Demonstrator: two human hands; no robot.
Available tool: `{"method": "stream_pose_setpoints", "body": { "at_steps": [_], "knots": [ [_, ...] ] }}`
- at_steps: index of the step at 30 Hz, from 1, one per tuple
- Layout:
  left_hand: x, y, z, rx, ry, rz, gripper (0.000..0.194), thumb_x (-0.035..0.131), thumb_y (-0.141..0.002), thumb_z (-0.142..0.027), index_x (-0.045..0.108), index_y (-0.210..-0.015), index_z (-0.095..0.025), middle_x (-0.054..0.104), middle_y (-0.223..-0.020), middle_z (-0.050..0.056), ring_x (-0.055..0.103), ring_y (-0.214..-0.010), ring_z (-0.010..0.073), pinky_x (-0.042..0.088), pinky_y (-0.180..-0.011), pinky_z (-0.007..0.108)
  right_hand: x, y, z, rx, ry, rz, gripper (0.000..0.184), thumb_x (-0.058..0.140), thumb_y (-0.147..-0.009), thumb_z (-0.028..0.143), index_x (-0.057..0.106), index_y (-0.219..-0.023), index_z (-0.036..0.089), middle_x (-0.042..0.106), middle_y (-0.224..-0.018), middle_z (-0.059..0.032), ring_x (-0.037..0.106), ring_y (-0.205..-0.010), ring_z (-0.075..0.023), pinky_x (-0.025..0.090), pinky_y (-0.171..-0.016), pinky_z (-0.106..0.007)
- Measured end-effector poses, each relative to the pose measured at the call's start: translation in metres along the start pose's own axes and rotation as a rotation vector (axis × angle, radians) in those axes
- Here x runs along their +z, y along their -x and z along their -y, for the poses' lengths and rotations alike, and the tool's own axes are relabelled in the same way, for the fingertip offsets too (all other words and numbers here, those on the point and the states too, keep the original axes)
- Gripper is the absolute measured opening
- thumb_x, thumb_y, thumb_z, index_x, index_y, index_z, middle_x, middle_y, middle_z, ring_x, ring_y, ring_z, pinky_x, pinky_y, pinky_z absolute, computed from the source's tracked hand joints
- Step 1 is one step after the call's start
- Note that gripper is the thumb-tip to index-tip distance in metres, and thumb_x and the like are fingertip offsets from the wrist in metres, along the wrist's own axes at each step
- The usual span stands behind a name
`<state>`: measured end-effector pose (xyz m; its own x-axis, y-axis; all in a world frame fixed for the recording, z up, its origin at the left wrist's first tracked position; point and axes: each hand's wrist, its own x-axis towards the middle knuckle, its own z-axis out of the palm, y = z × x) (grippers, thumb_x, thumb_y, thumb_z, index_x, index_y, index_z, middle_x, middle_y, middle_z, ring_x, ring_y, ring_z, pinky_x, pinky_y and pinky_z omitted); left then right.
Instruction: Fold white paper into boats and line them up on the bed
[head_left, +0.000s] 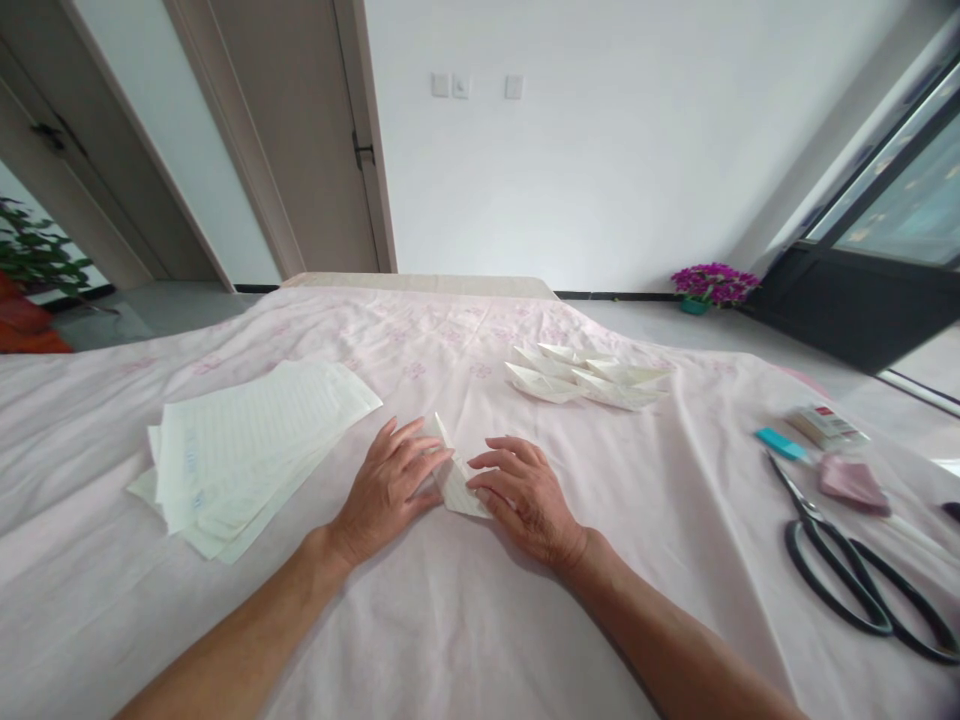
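A small folded piece of white lined paper with a pointed tip stands between my two hands on the pink cloth. My left hand holds its left edge, fingers curved over it and the thumb low down. On the other side my right hand has its fingertips and thumb closed on the paper's right part. The fingers cover some of the folds. Beyond my right hand sits a group of several folded paper boats. To the left of my left hand lies a loose stack of lined paper sheets.
The wrinkled pale pink cloth covers the surface under everything. At the right lie black-handled scissors, a blue eraser, a clear-wrapped packet and a folded pink cloth piece. A pot of magenta flowers stands on the floor.
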<state>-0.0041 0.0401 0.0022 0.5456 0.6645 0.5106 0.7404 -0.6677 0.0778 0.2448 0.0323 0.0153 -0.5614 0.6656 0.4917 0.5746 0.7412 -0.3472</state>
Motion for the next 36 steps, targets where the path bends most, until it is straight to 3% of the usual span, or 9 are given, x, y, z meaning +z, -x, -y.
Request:
{"method": "stream_pose_setpoints", "body": {
  "at_steps": [4, 7, 13, 18, 24, 30, 36],
  "knots": [
    [-0.001, -0.004, -0.005, 0.055, -0.007, 0.026, 0.044, 0.061, -0.09, -0.027, 0.05, -0.133, -0.028, 0.052, -0.14, 0.006, 0.032, -0.141, 0.0289, 0.021, -0.119, 0.055, 0.002, -0.002, -0.001, 0.024, -0.042, -0.026, 0.023, 0.046, -0.097, 0.025, 0.069, -0.099, 0.024, 0.07, -0.107, -0.0041, 0.051, -0.119, -0.0234, 0.04, -0.1, -0.042],
    [-0.002, -0.009, -0.009, 0.07, 0.019, 0.033, 0.03, 0.058, -0.089, -0.018, 0.059, -0.118, -0.027, 0.049, -0.142, 0.005, 0.028, -0.143, 0.0284, 0.024, -0.119, 0.054, 0.002, -0.003, -0.002, 0.055, -0.071, -0.05, 0.025, 0.044, -0.098, 0.027, 0.068, -0.097, 0.023, 0.07, -0.104, -0.0041, 0.054, -0.113, -0.0222, 0.04, -0.099, -0.041],
    [-0.001, -0.008, -0.006, 0.069, 0.107, -0.059, 0.011, 0.057, -0.09, -0.016, 0.057, -0.099, -0.023, 0.065, -0.12, 0.003, 0.042, -0.135, 0.0243, 0.032, -0.116, 0.052, 0.0, -0.002, -0.004, 0.126, -0.153, -0.143, 0.031, 0.037, -0.101, 0.032, 0.067, -0.102, 0.022, 0.069, -0.101, -0.0064, 0.059, -0.102, -0.0202, 0.043, -0.093, -0.038],
    [0.001, -0.003, -0.006, 0.089, 0.126, -0.112, 0.013, 0.053, -0.091, -0.01, 0.055, -0.096, -0.022, 0.067, -0.113, 0.003, 0.05, -0.126, 0.0213, 0.037, -0.113, 0.048, 0.001, -0.004, 0.001, 0.079, -0.208, -0.106, 0.039, 0.032, -0.102, 0.04, 0.066, -0.109, 0.023, 0.065, -0.109, -0.0081, 0.058, -0.102, -0.0203, 0.043, -0.092, -0.038],
    [0.003, -0.001, -0.009, 0.128, 0.133, -0.147, 0.008, 0.055, -0.091, -0.011, 0.056, -0.087, -0.019, 0.066, -0.101, 0.004, 0.06, -0.101, 0.0177, 0.049, -0.098, 0.038, 0.005, -0.006, 0.01, 0.142, -0.209, -0.049, 0.045, 0.03, -0.101, 0.047, 0.07, -0.108, 0.026, 0.06, -0.108, -0.0071, 0.056, -0.095, -0.0199, 0.042, -0.087, -0.036],
    [0.001, -0.002, -0.009, 0.135, 0.121, -0.146, 0.009, 0.053, -0.092, -0.011, 0.056, -0.087, -0.018, 0.067, -0.095, 0.003, 0.06, -0.094, 0.016, 0.047, -0.098, 0.038, 0.004, -0.008, 0.012, 0.062, -0.109, 0.067, 0.046, 0.023, -0.103, 0.045, 0.064, -0.11, 0.025, 0.061, -0.09, -0.0048, 0.055, -0.083, -0.0186, 0.038, -0.08, -0.034],
    [0.004, -0.001, -0.007, 0.125, 0.088, -0.106, 0.016, 0.048, -0.094, -0.011, 0.059, -0.086, -0.019, 0.066, -0.085, 0.001, 0.063, -0.09, 0.0152, 0.041, -0.104, 0.043, 0.005, -0.013, 0.011, 0.015, -0.016, 0.1, 0.043, 0.021, -0.103, 0.04, 0.058, -0.095, 0.019, 0.06, -0.084, -0.006, 0.051, -0.076, -0.0186, 0.035, -0.074, -0.033]
  ]
}}
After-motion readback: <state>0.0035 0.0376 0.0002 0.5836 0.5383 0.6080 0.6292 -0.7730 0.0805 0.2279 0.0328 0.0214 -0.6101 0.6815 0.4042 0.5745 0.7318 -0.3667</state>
